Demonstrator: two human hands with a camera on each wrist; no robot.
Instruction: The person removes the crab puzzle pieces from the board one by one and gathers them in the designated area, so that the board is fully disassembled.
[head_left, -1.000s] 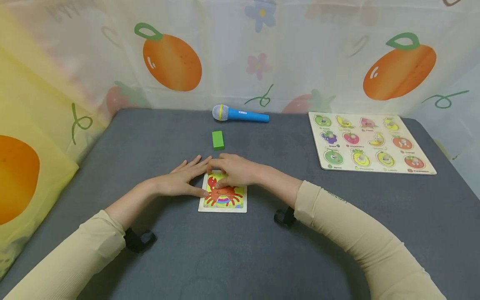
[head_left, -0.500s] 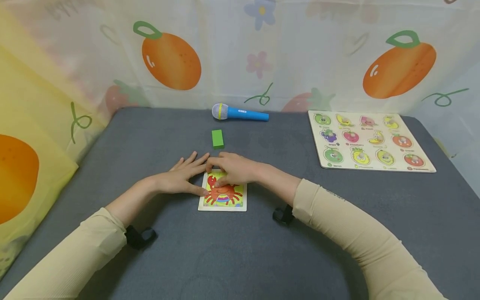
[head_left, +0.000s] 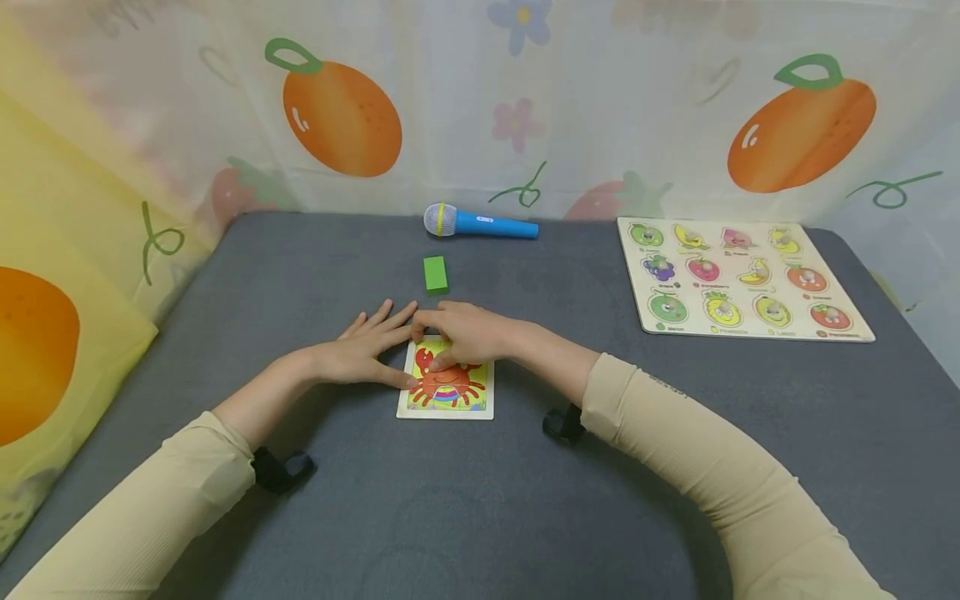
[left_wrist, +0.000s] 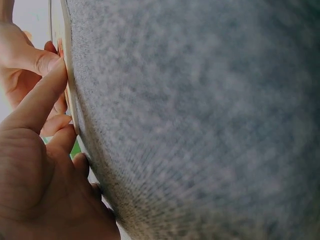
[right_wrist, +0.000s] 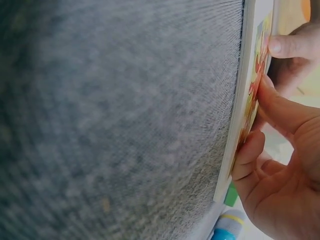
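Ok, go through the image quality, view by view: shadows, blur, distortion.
Head: crab picture clear where uncovered, soft shadows beside the left sleeve and right sleeve on the gray tabletop. Left wrist: tabletop weave blurred, darkening toward the right edge; upper left washed out. Right wrist: weave soft, dark along the left edge, crab picture steeply foreshortened.

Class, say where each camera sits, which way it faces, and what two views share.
Head: worn there, facing forward and down at the crab picture; left hand, right hand and sleeves show.
Left wrist: worn there, facing the left hand; the right hand shows beyond.
Right wrist: worn there, facing the right hand; the left hand shows beyond.
Shared: head and right wrist both show the block and microphone.
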